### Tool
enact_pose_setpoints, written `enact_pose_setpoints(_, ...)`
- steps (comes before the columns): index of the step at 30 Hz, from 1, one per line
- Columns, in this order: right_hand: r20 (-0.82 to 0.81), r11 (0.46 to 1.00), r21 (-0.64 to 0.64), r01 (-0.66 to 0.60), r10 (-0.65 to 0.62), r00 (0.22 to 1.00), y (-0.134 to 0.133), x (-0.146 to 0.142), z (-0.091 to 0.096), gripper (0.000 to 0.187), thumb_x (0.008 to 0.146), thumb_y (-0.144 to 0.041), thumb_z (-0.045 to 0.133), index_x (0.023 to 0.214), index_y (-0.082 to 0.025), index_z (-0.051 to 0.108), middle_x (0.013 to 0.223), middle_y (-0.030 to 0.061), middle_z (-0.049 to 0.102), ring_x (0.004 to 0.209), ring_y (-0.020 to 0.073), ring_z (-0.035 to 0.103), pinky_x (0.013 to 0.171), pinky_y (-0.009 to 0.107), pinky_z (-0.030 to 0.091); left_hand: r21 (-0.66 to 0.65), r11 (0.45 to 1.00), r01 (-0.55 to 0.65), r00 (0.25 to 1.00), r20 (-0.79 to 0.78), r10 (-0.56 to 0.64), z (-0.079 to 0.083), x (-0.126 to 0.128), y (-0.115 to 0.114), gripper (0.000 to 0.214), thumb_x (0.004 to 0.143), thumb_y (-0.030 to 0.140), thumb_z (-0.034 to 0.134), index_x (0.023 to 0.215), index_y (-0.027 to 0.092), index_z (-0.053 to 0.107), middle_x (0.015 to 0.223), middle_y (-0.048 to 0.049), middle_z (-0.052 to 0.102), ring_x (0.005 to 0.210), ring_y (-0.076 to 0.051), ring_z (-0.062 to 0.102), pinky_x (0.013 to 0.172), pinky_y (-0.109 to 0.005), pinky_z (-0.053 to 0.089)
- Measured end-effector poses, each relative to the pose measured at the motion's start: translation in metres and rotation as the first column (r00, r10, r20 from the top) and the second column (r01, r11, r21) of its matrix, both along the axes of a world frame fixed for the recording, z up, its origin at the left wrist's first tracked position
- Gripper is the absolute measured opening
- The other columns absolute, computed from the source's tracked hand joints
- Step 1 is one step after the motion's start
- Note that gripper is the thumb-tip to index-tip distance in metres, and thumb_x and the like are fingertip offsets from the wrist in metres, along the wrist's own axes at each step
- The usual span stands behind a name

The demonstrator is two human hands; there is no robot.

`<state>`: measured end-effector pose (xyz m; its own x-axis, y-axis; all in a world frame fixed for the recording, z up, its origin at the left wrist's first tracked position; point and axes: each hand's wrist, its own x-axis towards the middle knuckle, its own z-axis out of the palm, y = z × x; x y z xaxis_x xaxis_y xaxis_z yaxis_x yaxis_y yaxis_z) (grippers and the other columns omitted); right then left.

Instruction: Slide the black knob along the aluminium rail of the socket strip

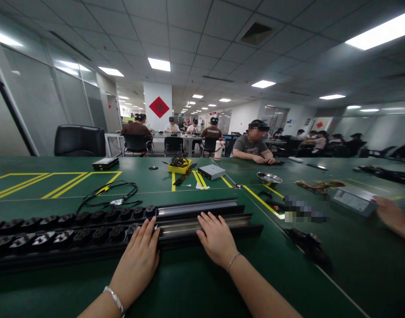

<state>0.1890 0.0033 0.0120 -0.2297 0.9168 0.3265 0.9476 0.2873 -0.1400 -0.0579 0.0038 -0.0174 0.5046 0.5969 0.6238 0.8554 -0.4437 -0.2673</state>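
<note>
Two long black channel rails lie side by side across the table before me, a rear rail (202, 208) and a front rail (185, 230). Several black plug-like modules (81, 237), some showing metal prongs, fill their left and middle stretches. Toward the right ends, the bare metallic inside shows. My left hand (141, 247) lies with fingers extended over the front rail, at the last module of its row. Further right, my right hand (217, 238) rests its outstretched fingers on the bare part of the same rail. Neither hand is wrapped around anything.
On the green table (189, 287) lie a black cable (107, 194), a yellow tray (179, 168) of cables, a grey metal box (211, 171) and a metal bowl (269, 178). At right, another person's hand (392, 218) touches a silver box (353, 201). A person (253, 143) sits opposite.
</note>
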Motion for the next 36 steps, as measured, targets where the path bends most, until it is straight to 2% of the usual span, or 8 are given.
enact_pose_setpoints(11, -0.016, 1.000, -0.024, 0.011, -0.012, 1.000, -0.0015, -0.0017, 0.0024, 0.049, 0.089, -0.044, 0.020, 0.130, -0.025, 0.038, 0.137, 0.0013, 0.036, 0.127, 0.0186, 0.026, 0.103, 0.040, 0.016, 0.030, 0.999, 0.024, 0.999, 0.045, -0.025, -0.0017, 0.0013, 0.0011, 0.039, 0.080, 0.021, 0.038, 0.115, 0.008, 0.049, 0.139, -0.0186, 0.028, 0.127, -0.031, 0.027, 0.096, -0.046, 0.037)
enact_pose_setpoints(20, -0.013, 1.000, -0.004, 0.007, -0.007, 1.000, -0.0007, -0.0007, -0.0003, 0.049, 0.089, -0.044, 0.019, 0.130, -0.025, 0.038, 0.136, 0.0011, 0.037, 0.126, 0.0182, 0.027, 0.102, 0.039, 0.017, 0.007, 1.000, 0.005, 1.000, 0.004, -0.005, -0.0032, -0.0010, 0.0034, 0.040, 0.080, 0.019, 0.037, 0.116, 0.007, 0.050, 0.140, -0.0185, 0.024, 0.128, -0.031, 0.023, 0.097, -0.046, 0.036)
enact_pose_setpoints(27, 0.005, 1.000, -0.004, 0.017, -0.017, 1.000, 0.0011, -0.0007, -0.0023, 0.049, 0.089, -0.045, 0.020, 0.130, -0.025, 0.037, 0.137, 0.0003, 0.036, 0.126, 0.0172, 0.027, 0.102, 0.037, 0.017, 0.057, 0.998, -0.002, 0.998, -0.066, 0.006, -0.0009, -0.0002, 0.0017, 0.041, 0.078, 0.013, 0.037, 0.115, 0.002, 0.050, 0.138, -0.0228, 0.026, 0.128, -0.032, 0.021, 0.097, -0.041, 0.038)
enact_pose_setpoints(36, 0.011, 1.000, -0.023, 0.018, -0.018, 1.000, -0.0002, -0.0017, -0.0011, 0.050, 0.089, -0.045, 0.017, 0.131, -0.025, 0.036, 0.137, -0.0005, 0.035, 0.127, 0.0167, 0.026, 0.103, 0.037, 0.016, 0.039, 0.999, 0.033, 0.999, 0.038, -0.035, -0.0016, 0.0032, 0.0024, 0.037, 0.080, 0.016, 0.037, 0.111, 0.004, 0.053, 0.139, -0.0190, 0.028, 0.129, -0.031, 0.021, 0.097, -0.045, 0.038)
